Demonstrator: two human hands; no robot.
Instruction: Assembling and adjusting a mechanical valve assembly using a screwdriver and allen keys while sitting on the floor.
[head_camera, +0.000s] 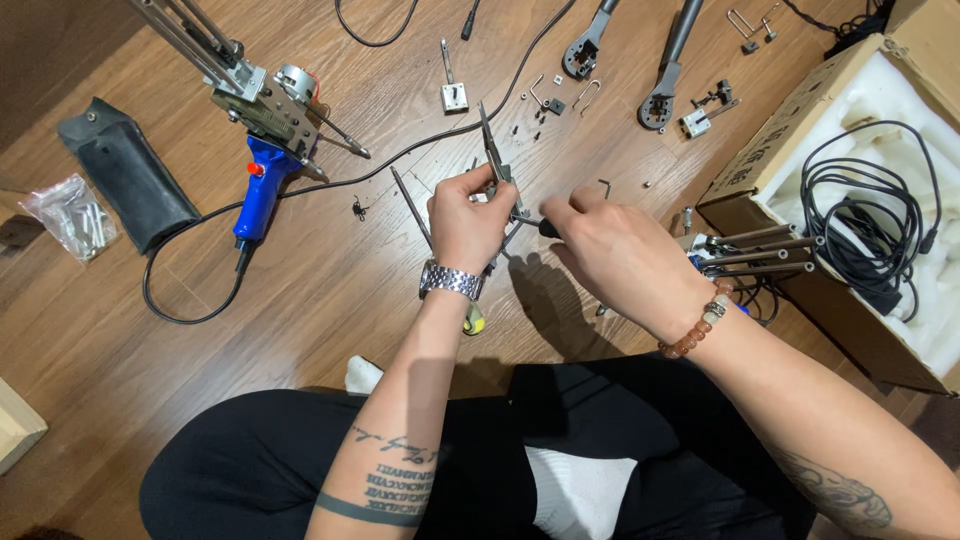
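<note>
A person sits cross-legged on a wooden floor (330, 300), seen from above. The left hand (468, 222), with a metal watch at the wrist, is closed around a thin metal needle assembly (495, 160), a slender pointed rod with a small bracket on it, held just above the middle of the floor. The right hand (620, 255), with a bead bracelet at the wrist, pinches a small black-handled tool (545, 228), its tip meeting the metal part between the two hands.

The metal piece looks light, stiff and smooth, with a sharp end; it is best held at the thicker bracket section, away from the point. Small screws could slip easily.

Towards the floor's far left corner lies a blue-handled tufting gun (262, 150) with its black power cord (200, 290) looping beside it. A black pouch (125, 170) and a clear bag of parts (68, 215) rest near the left edge. Loose screws, clips and two black lever parts are scattered along the far edge. At the right edge sits an open cardboard box (790, 140) with white foam and coiled black cable (870, 220).
</note>
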